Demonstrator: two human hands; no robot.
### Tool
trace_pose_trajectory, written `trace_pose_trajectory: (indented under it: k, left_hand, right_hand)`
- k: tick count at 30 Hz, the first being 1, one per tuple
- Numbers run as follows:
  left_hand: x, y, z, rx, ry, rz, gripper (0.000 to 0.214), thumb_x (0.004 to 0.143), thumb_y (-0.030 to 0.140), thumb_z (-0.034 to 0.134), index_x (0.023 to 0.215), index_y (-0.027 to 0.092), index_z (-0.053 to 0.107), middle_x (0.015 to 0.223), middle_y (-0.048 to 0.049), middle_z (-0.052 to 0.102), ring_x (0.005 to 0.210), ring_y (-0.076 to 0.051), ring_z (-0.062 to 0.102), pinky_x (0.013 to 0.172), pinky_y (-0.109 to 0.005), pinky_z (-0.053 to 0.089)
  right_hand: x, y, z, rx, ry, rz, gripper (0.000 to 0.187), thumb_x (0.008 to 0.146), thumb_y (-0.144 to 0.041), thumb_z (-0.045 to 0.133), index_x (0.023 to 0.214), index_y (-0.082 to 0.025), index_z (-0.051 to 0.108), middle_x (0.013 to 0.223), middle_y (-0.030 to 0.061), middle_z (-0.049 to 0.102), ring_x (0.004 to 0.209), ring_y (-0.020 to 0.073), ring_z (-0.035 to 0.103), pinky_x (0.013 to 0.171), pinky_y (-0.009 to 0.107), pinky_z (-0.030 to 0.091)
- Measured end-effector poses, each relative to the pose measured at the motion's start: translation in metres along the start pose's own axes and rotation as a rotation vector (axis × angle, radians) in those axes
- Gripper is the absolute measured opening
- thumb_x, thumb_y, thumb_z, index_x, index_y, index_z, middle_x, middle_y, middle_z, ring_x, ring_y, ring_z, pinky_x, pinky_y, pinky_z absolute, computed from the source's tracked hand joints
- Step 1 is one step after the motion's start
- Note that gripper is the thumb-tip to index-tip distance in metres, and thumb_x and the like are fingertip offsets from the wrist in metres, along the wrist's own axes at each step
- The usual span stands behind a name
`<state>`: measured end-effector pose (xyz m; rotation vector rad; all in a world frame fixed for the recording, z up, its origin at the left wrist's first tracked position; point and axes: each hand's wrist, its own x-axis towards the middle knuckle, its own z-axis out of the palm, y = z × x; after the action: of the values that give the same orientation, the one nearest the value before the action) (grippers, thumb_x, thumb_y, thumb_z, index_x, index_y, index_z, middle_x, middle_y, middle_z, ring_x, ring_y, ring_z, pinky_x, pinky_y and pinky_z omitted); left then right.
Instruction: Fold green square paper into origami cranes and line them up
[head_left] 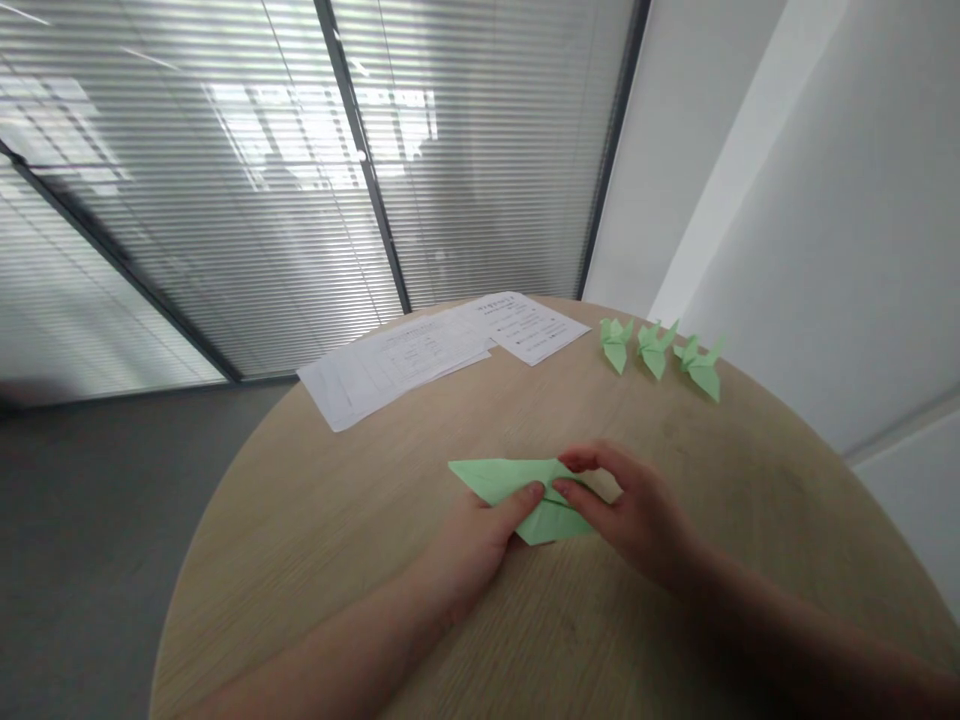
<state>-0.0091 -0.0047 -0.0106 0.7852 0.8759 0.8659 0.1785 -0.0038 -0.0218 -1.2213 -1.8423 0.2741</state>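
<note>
A partly folded sheet of light green paper (504, 478) lies flat on the round wooden table (337, 540). My left hand (476, 545) presses a fingertip down on the paper's middle, its other fingers curled under. My right hand (634, 510) pinches the paper's right part between thumb and forefinger. Both hands meet at the fold near the centre of the paper.
Three finished green paper cranes (658, 350) stand in a row at the table's far right. White printed sheets (435, 355) are spread at the far edge. Behind the table are glass panels with blinds, and a white wall stands on the right.
</note>
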Motion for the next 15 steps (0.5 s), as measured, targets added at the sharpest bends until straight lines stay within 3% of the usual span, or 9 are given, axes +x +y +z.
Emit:
trace_pose_trajectory:
  k: [2,6,15]
  left_hand:
    - [-0.0003,-0.0025,0.0017,-0.003,0.005,-0.019,0.036,0.076,0.038,0.081,0.102,0.014,0.074,0.097,-0.0103,0.078,0.088,-0.024,0.073,0.091,-0.037,0.054]
    - [-0.0006,-0.0057,0.0020,0.023,0.031,-0.021,0.037,0.075,0.041,0.081,0.099,0.014,0.073,0.099,-0.0099,0.078,0.088,-0.023,0.072,0.085,-0.034,0.054]
    - [-0.0049,-0.0033,0.0051,0.229,0.014,0.046,0.035,0.082,0.045,0.073,0.100,0.014,0.073,0.099,-0.0090,0.077,0.088,-0.022,0.070,0.083,-0.032,0.054]
  right_hand:
    - [-0.0002,-0.0006,0.0009,0.017,0.009,0.016,0.006,0.088,-0.028,0.065,0.087,-0.022,0.066,0.079,0.0032,0.070,0.075,0.0189,0.066,0.071,0.031,0.053]
    - [-0.0007,-0.0062,0.0010,0.027,0.015,-0.012,0.009,0.088,-0.025,0.064,0.080,-0.022,0.062,0.072,0.0006,0.064,0.068,0.0162,0.060,0.065,0.028,0.048]
    - [-0.0007,-0.0083,0.0003,0.012,0.009,-0.053,0.016,0.087,-0.019,0.065,0.075,-0.021,0.055,0.069,-0.0013,0.058,0.065,0.0139,0.055,0.061,0.025,0.042]
